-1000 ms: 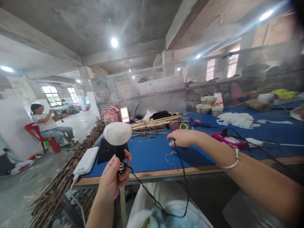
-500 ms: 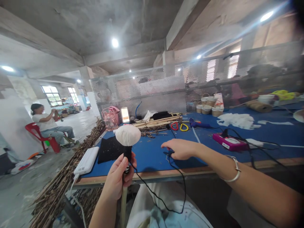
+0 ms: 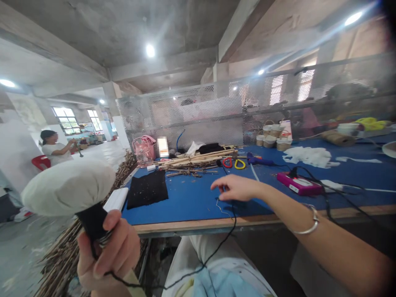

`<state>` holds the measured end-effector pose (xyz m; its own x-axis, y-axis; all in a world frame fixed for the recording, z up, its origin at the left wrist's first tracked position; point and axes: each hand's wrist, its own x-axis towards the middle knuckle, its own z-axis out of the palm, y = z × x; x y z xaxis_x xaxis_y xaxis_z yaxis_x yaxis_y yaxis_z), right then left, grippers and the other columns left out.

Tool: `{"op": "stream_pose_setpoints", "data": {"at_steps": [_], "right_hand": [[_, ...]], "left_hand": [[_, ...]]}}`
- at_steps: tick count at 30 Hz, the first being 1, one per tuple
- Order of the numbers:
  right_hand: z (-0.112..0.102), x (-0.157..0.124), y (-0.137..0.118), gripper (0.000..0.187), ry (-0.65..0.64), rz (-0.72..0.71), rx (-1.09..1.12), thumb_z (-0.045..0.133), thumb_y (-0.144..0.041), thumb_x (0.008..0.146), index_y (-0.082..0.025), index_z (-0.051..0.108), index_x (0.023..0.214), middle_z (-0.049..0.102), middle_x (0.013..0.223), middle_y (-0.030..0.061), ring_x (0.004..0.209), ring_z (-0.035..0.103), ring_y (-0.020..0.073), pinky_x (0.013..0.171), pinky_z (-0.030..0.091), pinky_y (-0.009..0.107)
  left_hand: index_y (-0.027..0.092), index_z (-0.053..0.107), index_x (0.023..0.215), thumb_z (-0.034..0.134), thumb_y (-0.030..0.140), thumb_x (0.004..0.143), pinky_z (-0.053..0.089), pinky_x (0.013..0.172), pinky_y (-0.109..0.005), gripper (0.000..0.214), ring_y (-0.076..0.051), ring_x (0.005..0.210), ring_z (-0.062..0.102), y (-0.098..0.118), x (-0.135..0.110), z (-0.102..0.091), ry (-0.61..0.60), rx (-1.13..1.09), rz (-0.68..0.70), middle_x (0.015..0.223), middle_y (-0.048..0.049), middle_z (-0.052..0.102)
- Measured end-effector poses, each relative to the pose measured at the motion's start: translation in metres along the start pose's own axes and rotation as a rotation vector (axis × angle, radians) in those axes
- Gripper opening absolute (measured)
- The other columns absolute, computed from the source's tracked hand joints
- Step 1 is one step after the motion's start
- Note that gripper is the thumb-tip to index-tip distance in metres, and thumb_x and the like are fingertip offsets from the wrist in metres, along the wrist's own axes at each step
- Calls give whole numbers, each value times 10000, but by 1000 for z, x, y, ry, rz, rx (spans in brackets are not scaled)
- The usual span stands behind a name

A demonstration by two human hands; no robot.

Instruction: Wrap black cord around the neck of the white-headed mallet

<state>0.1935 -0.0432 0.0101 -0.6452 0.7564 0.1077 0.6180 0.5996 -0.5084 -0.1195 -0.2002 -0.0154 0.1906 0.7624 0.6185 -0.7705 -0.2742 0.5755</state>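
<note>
My left hand [image 3: 113, 247] is closed round a stick with a rounded, mushroom-like white cloth head [image 3: 69, 187]. Black fabric [image 3: 93, 220] wraps the neck just beneath that head. The stick tilts left, close to the camera. A black cord [image 3: 185, 272] trails from the left hand across my lap and rises to my right hand [image 3: 235, 187]. Over the blue table, that hand has bent fingers and appears to grip the cord, though the contact is partly hidden. A thin bent wire [image 3: 221, 206] lies beneath it. To the left is a flat black cloth [image 3: 148, 189].
On the blue table [image 3: 192, 198] are a white power bank [image 3: 116, 200], thin sticks [image 3: 198, 159], red-and-yellow-handled scissors [image 3: 233, 163], a blue glue gun [image 3: 260, 161], a magenta box [image 3: 298, 184] and white fabric [image 3: 311, 157]. Bundled twigs [image 3: 64, 255] stand left. A seated person [image 3: 58, 146] works beyond.
My left hand has brought the cloth-headed stick left and closer to the camera, tilting it. The cord now runs straighter across my lap. My right hand has stayed nearly in place.
</note>
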Motion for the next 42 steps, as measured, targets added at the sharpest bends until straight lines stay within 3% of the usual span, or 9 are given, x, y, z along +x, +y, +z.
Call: {"op": "stream_pose_setpoints", "data": {"at_steps": [3, 9, 14, 18, 23, 26, 34, 38, 42], "right_hand": [[15, 4, 9, 128, -27, -38, -220, 613, -231, 669, -173, 683, 760, 617, 789, 61, 723, 546, 185, 657, 396, 277], [-18, -12, -11, 253, 206, -101, 225, 566, -400, 739, -164, 656, 743, 615, 720, 42, 685, 546, 160, 652, 421, 275], [-58, -53, -31, 283, -331, -64, 236, 686, -371, 619, -186, 707, 833, 657, 818, 65, 733, 590, 177, 662, 444, 264], [-59, -59, -20, 486, -312, 74, 29, 653, -366, 648, -205, 616, 1105, 638, 993, 66, 873, 580, 205, 716, 443, 256], [-34, -22, 14, 340, -9, 167, 7, 591, -425, 689, -141, 636, 872, 631, 790, 64, 728, 561, 189, 661, 434, 286], [-3, 3, 5, 351, 80, 137, 349, 546, -466, 746, -144, 578, 880, 612, 770, 59, 710, 561, 166, 647, 439, 287], [75, 47, -60, 556, -279, 19, 1207, 727, -397, 619, -203, 463, 1068, 566, 860, 13, 705, 571, 103, 694, 448, 265], [69, 52, -44, 421, -133, -13, 728, 636, -424, 697, -164, 531, 1011, 587, 747, 19, 584, 527, 111, 592, 426, 263], [30, 65, 8, 286, 400, 62, -91, 585, -345, 736, -160, 610, 952, 632, 874, 61, 779, 562, 166, 691, 409, 259]], "left_hand": [[258, 559, 868, 531, 521, 750, 235, 238, -151, 290, -41, 199, 168, -8, -3, 2, -45, 111, -6, 279, 110, 262], [206, 578, 930, 610, 442, 724, 147, 319, -115, 315, 2, 325, 252, -26, 18, 30, 374, 414, -255, 563, 2, 558], [173, 530, 966, 556, 430, 770, 130, 323, -123, 324, 0, 355, 233, -45, 39, 19, 365, 581, -381, 659, -11, 576], [166, 497, 990, 515, 429, 798, 169, 322, -135, 326, -7, 364, 235, -53, 46, 4, 307, 617, -434, 696, -11, 585], [165, 485, 978, 520, 450, 781, 139, 320, -138, 348, -6, 356, 216, -65, 61, 0, 331, 559, -465, 693, 0, 573], [173, 500, 968, 510, 485, 764, 136, 315, -147, 372, -11, 355, 237, -79, 75, 0, 396, 578, -487, 761, -20, 586], [150, 630, 865, 570, 387, 726, 425, 720, -299, 281, -208, 872, 546, -92, 96, -26, 530, 1383, 13, 929, -101, 574], [159, 593, 817, 507, 461, 760, 374, 463, -237, 319, -113, 490, 487, -83, 93, -34, 484, 1223, -216, 663, -20, 558], [167, 527, 892, 513, 490, 745, 220, 299, -190, 355, -32, 331, 328, -83, 88, -32, 479, 938, -351, 777, -19, 579]]}}
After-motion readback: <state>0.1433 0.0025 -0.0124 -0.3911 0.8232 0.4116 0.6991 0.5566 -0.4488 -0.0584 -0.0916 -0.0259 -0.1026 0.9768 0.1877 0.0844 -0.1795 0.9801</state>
